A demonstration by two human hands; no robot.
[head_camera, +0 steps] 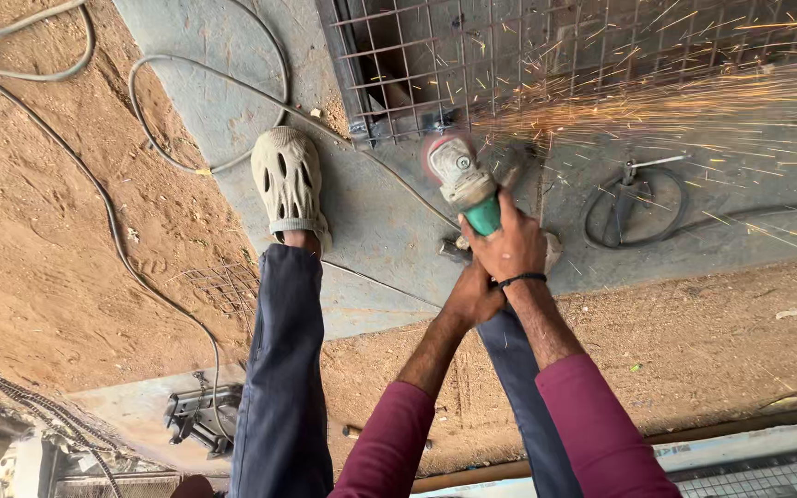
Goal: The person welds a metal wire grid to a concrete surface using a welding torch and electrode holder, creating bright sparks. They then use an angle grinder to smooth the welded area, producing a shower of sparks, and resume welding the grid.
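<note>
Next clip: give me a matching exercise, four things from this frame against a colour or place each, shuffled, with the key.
Things:
1. angle grinder
2. clog shoe
3. wire mesh panel
4. right hand

Descriptions:
A. beige, with holes, on the grey slab
B. top of frame, sparks flying across it
C. green body, grey head
D. black band at the wrist, gripping the tool

Pairs: 1-C, 2-A, 3-B, 4-D

The grinder (469,189) has a green body and a pale grey head, throwing orange-yellow sparks (675,97). The mesh (472,55) is dark grey, a grid of small squares. The sleeves (592,429) are maroon, the trousers (283,369) dark navy. The shoe (290,180) is beige with oval holes. A black band (520,278) circles one wrist. The ground (39,240) is reddish-brown sand; the slab (362,212) is grey.
</note>
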